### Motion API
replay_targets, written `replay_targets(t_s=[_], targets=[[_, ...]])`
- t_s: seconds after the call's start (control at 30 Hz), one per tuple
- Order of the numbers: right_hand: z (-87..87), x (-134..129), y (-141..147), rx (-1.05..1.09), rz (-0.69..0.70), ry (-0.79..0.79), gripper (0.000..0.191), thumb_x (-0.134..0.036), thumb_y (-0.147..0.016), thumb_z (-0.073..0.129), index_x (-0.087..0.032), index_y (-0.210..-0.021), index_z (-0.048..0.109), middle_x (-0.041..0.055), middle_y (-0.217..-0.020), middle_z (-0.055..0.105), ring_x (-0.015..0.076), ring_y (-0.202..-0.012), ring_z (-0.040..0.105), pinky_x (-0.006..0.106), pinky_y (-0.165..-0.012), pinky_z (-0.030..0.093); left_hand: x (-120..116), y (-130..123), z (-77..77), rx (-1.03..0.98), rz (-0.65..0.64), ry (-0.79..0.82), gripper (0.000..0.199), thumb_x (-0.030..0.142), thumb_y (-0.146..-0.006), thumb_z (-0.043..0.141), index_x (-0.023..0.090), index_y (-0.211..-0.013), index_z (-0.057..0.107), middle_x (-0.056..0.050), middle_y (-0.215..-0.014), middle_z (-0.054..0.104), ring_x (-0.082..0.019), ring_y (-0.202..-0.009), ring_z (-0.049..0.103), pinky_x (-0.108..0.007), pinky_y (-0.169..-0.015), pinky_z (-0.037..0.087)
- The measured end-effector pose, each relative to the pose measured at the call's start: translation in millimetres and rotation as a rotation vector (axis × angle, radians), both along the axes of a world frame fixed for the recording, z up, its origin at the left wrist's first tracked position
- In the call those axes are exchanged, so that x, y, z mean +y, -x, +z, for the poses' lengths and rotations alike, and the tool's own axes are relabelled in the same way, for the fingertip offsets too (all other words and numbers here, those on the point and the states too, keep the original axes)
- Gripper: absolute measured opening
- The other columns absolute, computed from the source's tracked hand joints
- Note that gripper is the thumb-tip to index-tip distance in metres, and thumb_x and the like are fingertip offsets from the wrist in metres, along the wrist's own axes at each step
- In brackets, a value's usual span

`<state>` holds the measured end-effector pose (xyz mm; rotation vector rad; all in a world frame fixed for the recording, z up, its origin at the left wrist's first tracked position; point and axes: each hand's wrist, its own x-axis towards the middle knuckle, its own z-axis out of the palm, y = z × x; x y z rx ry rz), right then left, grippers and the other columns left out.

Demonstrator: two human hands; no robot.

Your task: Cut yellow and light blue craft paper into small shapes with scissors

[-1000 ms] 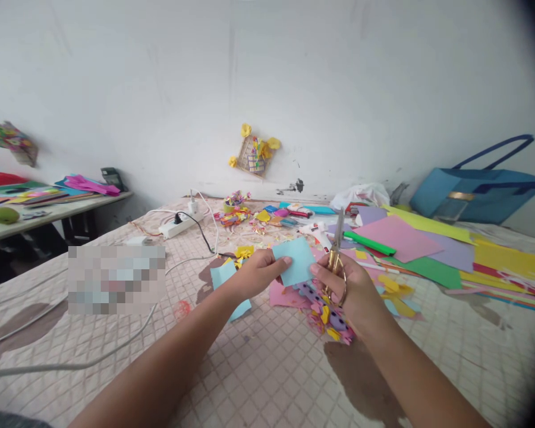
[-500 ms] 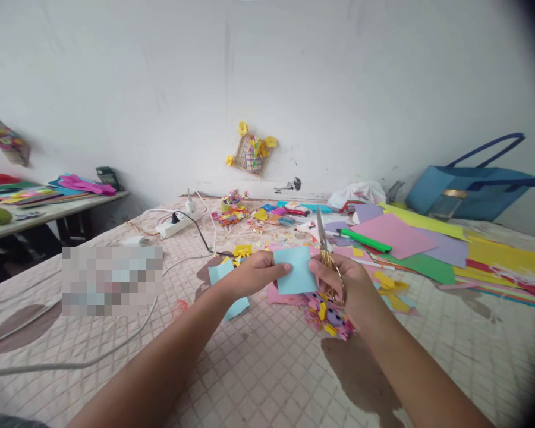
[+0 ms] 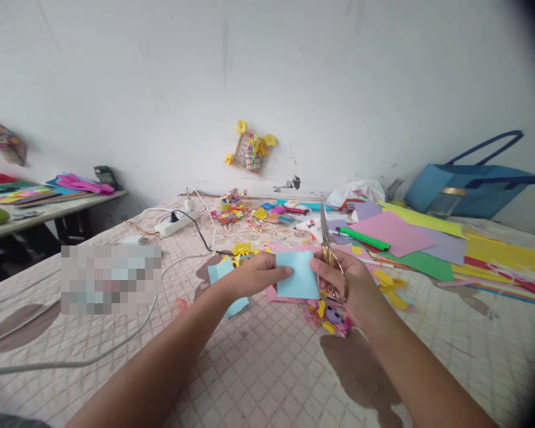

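Observation:
A light blue square of paper (image 3: 299, 282) is held up over the table between both hands. My left hand (image 3: 261, 274) pinches its left side, thumb on the front face. On its right edge, my right hand (image 3: 345, 276) presses with the thumb while also holding gold-handled scissors (image 3: 324, 229), blades pointing up. Below the paper lie a pink sheet (image 3: 274, 295) and a bunch of pink, purple and yellow paper pieces (image 3: 332, 318). Light blue paper offcuts (image 3: 237, 306) rest beneath my left wrist.
Coloured sheets (image 3: 392, 232) and a green marker (image 3: 364, 238) lie at right, before a blue bag (image 3: 466, 190). Paper scraps (image 3: 261, 214) spread across the table's back. A white power strip (image 3: 176, 223) with trailing cables (image 3: 129, 339) is at left.
The blue square has tilted slightly and shifted a little right in my hands. The scissors have turned slightly with my right hand. Both hands keep their hold.

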<state>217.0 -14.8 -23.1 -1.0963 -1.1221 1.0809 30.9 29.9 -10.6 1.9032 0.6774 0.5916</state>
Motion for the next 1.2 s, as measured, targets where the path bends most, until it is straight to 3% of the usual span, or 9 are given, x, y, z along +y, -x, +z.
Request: replay_targets(t_s=[0.13, 0.3, 0.43, 0.67, 0.8, 0.9, 1.07, 1.2], targets=[[-0.6, 0, -1, -0.041, -0.003, -0.032, 0.035, -0.042, -0.061, 0.074, -0.017, -0.08, 0.058, -0.0058, -0.052, 0.049, 0.0057, -0.039, 0.037, 0.02, -0.036, 0.024, 1, -1, -1.2, 0.013, 0.017, -0.033, 0.033, 0.041, -0.08, 0.048, 0.014, -0.062, 0.051, 0.002, -0.059, 0.045, -0.009, -0.056, 0.041, -0.022, -0.057, 0.036], [-2.5, -2, 1, -0.26, -0.193, -0.169, 0.03, -0.04, -0.064, 0.072, -0.018, -0.079, 0.058, -0.0058, -0.056, 0.046, 0.0072, -0.046, 0.037, 0.021, -0.043, 0.029, 2, -3, -4.7, 0.026, 0.189, -0.134, 0.037, 0.046, -0.077, 0.051, 0.016, -0.056, 0.043, 0.004, -0.055, 0.033, -0.007, -0.05, 0.031, -0.021, -0.047, 0.025], [-7.4, -3, 7, -0.257, -0.048, -0.136, 0.032, -0.042, -0.063, 0.072, -0.019, -0.08, 0.056, -0.0032, -0.061, 0.053, 0.0106, -0.051, 0.044, 0.023, -0.046, 0.034, 1, -7, -6.8, -0.011, 0.308, -0.199, 0.043, 0.051, -0.071, 0.057, 0.016, -0.054, 0.041, 0.005, -0.054, 0.03, -0.007, -0.05, 0.028, -0.021, -0.045, 0.02], [-8.5, 0, 8, -0.17, 0.116, -0.043, 0.047, -0.047, -0.058, 0.075, -0.019, -0.09, 0.054, 0.0018, -0.07, 0.059, 0.0174, -0.061, 0.054, 0.029, -0.053, 0.043, -3, -9, -5.3, -0.213, 0.152, -0.181, 0.047, 0.057, -0.068, 0.058, 0.012, -0.059, 0.051, 0.002, -0.059, 0.041, -0.008, -0.054, 0.035, -0.02, -0.048, 0.027], [1.7, -4, 8, -0.181, 0.136, -0.026, 0.042, -0.046, -0.06, 0.073, -0.018, -0.085, 0.052, 0.0018, -0.072, 0.058, 0.0163, -0.061, 0.055, 0.03, -0.058, 0.045, -1, -8, -4.8, -0.291, 0.125, -0.233, 0.049, 0.06, -0.069, 0.055, 0.012, -0.061, 0.053, 0.0, -0.063, 0.045, -0.009, -0.056, 0.039, -0.02, -0.05, 0.03], [6.6, -6, 9, -0.172, 0.063, -0.031, 0.04, -0.045, -0.06, 0.073, -0.018, -0.08, 0.052, -0.0002, -0.069, 0.055, 0.0143, -0.061, 0.053, 0.027, -0.056, 0.043, 0, -7, -6.3, -0.28, 0.167, -0.254, 0.05, 0.061, -0.071, 0.053, 0.013, -0.06, 0.051, 0.001, -0.06, 0.042, -0.008, -0.054, 0.037, -0.02, -0.048, 0.029], [1.6, 0, 5, -0.202, -0.11, 0.04, 0.035, -0.045, -0.063, 0.069, -0.019, -0.077, 0.051, -0.0061, -0.054, 0.045, 0.0083, -0.044, 0.039, 0.022, -0.043, 0.029, -3, -8, -7.1, -0.292, 0.289, -0.239, 0.057, 0.068, -0.078, 0.029, 0.017, -0.051, 0.03, 0.005, -0.05, 0.025, -0.006, -0.046, 0.024, -0.021, -0.043, 0.02], [-2.0, 4, -1, -0.172, -0.1, -0.07, 0.037, -0.055, -0.074, 0.055, -0.02, -0.064, 0.048, -0.0045, -0.046, 0.043, 0.0106, -0.042, 0.039, 0.025, -0.044, 0.032, -6, -8, -3.7, -0.269, 0.339, -0.234, 0.049, 0.059, -0.08, 0.039, 0.017, -0.056, 0.034, 0.004, -0.055, 0.029, -0.006, -0.049, 0.027, -0.02, -0.044, 0.021]])
